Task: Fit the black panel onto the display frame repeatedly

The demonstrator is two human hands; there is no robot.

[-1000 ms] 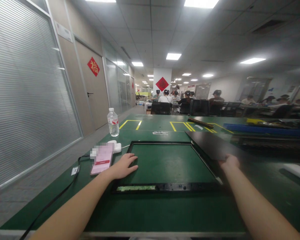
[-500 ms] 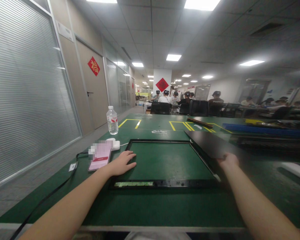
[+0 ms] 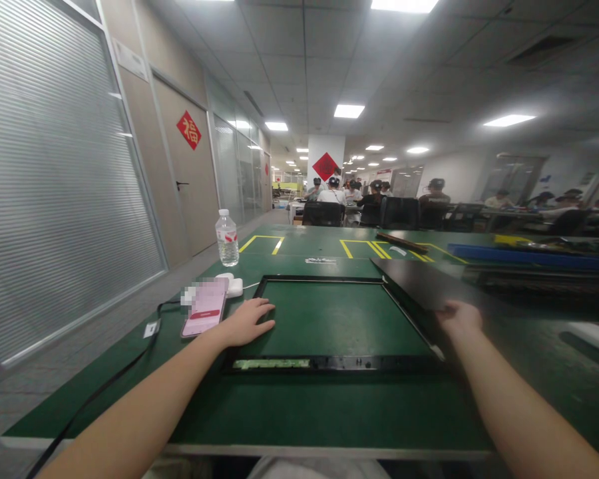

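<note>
Nothing has shifted; left hand (image 3: pixel 246 322) still spread flat on the black rectangular frame's (image 3: pixel 329 363) left edge; right hand (image 3: pixel 460 317) pinching the dark flat panel (image 3: pixel 419 283) at the green bench's (image 3: pixel 304 419) right side.

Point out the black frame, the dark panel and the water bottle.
black frame (image 3: pixel 329 363): head view, on its near bottom bar.
dark panel (image 3: pixel 419 283): head view, on its flat top face.
water bottle (image 3: pixel 227 241): head view, on its label.

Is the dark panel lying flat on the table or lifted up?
Lifted. The right hand holds the panel's near edge above the frame; its far corner slopes down toward the table.
</note>
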